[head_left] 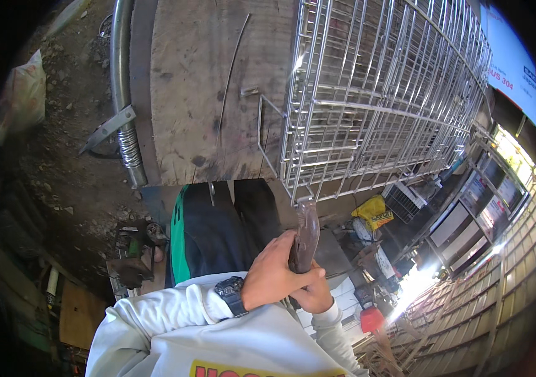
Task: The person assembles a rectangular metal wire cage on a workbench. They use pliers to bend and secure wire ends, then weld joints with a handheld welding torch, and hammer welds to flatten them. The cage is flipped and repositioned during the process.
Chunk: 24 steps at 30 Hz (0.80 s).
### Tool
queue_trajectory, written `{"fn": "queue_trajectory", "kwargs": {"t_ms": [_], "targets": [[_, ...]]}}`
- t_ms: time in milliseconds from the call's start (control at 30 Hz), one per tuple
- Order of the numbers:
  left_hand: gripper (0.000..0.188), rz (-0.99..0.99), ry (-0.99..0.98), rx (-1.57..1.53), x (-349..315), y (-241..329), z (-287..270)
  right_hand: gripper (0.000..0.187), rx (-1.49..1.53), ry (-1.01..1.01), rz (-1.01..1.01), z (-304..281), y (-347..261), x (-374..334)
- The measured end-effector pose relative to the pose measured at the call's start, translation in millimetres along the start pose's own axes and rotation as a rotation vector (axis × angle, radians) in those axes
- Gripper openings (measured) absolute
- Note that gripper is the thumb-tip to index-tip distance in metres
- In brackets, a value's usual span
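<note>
A pair of pliers (pixel 307 239) with thick brown handles points away from me. Its head reaches the near lower corner of a shiny wire cage (pixel 368 119), and I cannot tell whether the jaws grip a wire there. My left hand (pixel 273 271), a black watch on its wrist, is closed around the handles from the left. Partly hidden behind it, my right hand (pixel 315 293) closes on the handles' lower end. A bent wire loop (pixel 260 129) sticks out from the cage's left side over a worn wooden board (pixel 186 94).
On the board lies a thin dark rod (pixel 233 69). A metal pipe (pixel 119 69) with a coiled section runs along its left edge. A white bag (pixel 26 94) sits on the dirt floor. At right are a yellow bag (pixel 374 212), a red object (pixel 372 319) and a slatted wall (pixel 506 283).
</note>
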<state>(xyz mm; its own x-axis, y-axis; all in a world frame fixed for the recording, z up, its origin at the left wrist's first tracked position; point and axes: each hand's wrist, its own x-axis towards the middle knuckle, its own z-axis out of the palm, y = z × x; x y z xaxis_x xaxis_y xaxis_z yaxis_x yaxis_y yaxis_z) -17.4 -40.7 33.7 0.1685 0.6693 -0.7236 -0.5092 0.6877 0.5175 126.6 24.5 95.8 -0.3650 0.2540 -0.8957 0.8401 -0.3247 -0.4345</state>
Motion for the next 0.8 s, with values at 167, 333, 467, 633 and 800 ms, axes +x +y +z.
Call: {"fn": "queue_trajectory", "kwargs": {"t_ms": [167,333,467,633,800], "targets": [[0.077,-0.005,0.009,-0.016,8,-1,6,0.054,0.012,0.092,-0.034,-2,9,0],[0.078,0.002,0.059,-0.017,9,-6,10,0.054,-0.028,0.082,-0.037,-5,17,1],[0.074,-0.048,0.032,0.013,8,-2,7,0.054,-0.010,0.084,-0.009,-3,9,1],[0.060,0.040,0.062,0.036,9,1,4,0.054,0.057,0.107,0.016,-1,-4,3],[0.064,-0.043,0.053,-0.016,11,1,6,0.050,0.010,0.120,0.030,0,-5,4]]}}
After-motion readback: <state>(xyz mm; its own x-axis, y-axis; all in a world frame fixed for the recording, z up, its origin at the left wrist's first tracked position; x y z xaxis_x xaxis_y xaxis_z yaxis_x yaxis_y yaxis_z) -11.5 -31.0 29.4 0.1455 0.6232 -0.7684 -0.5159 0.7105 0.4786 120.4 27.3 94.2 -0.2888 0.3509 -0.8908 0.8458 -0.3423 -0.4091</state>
